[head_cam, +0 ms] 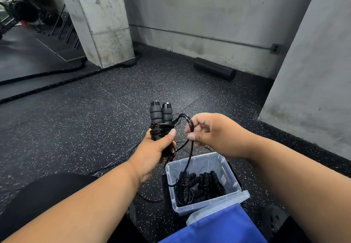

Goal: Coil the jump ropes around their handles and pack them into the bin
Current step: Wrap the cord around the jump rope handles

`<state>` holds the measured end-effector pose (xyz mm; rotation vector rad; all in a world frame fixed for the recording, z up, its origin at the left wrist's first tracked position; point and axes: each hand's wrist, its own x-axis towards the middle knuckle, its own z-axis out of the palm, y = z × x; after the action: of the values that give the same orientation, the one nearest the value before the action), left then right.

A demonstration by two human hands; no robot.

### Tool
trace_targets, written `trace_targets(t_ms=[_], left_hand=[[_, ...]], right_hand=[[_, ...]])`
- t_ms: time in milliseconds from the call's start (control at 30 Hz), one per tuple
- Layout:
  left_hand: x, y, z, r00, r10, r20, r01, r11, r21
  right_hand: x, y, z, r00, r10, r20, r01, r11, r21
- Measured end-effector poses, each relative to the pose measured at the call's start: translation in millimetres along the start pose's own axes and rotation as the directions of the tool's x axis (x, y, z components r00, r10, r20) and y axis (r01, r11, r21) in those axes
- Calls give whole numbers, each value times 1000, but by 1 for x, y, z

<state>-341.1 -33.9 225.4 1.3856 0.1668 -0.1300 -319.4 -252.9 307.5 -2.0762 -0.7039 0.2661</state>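
Observation:
My left hand [155, 151] grips two black foam jump-rope handles [161, 112] held side by side and upright, with thin black rope [160, 131] wound several times around their lower part. My right hand [210, 134] pinches a loop of the loose rope end [190, 124] just right of the handles; the rope hangs down from it toward the bin. A clear plastic bin [230, 173] stands on the floor below my hands, holding several coiled black jump ropes [199, 185].
A blue lid or cloth [218, 225] lies at the bin's near edge. A black foam roller [214, 69] rests by the far wall. Thick battle ropes [57, 80] run across the speckled rubber floor at left. Concrete pillars stand at left and right.

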Motion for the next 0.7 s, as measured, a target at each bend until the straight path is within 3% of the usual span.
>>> trace_targets(t_ms=[200, 367, 533, 700], left_hand=[[-8, 9, 0, 996, -64, 63, 66, 998, -23], [-15, 10, 7, 989, -114, 90, 116, 993, -20], [-19, 5, 14, 989, -112, 100, 114, 993, -18], [-21, 9, 16, 992, -92, 88, 97, 993, -60]], right_hand=[[3, 5, -15, 981, -56, -188, 54, 998, -14], [6, 16, -5, 958, 18, -285, 7, 996, 85], [5, 13, 16, 974, 73, -215, -53, 994, 98], [10, 20, 26, 951, 290, -102, -246, 916, 316]])
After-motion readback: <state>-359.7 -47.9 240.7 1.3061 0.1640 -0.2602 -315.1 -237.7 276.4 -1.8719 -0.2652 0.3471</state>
